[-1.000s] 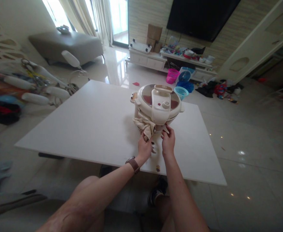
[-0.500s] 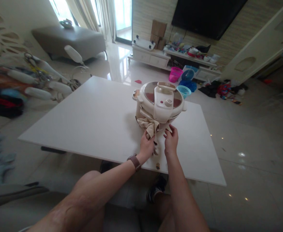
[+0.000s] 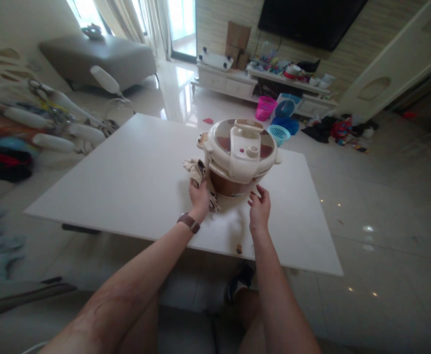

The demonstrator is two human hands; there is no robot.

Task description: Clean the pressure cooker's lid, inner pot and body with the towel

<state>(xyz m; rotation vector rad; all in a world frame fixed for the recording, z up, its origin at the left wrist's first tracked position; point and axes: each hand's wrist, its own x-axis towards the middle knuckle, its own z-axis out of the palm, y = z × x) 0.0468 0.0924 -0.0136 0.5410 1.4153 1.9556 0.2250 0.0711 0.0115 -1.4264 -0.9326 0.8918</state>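
A cream and brown electric cooker (image 3: 230, 186) stands on the white table (image 3: 134, 177), its lid with a handle and a knob shut on top. My left hand (image 3: 199, 196) grips a crumpled beige cloth (image 3: 195, 169) at the cooker's left front side. Part of the cloth hangs below the fingers. Close to the cooker's lower right front, my right hand (image 3: 260, 206) has its fingers bent and apart, with nothing visible in them. Whether those fingertips touch the cooker I cannot tell.
A small brown object (image 3: 239, 249) lies by the table's near edge. Beyond the table are a pink basket (image 3: 266, 108), a light blue basket (image 3: 278, 133) and a low white cabinet (image 3: 222, 81). A stand with white arms (image 3: 106, 79) is at the left.
My left hand has moved left with the cloth, from the cooker's front to its left side, uncovering the brown front. My right hand stays nearly in place.
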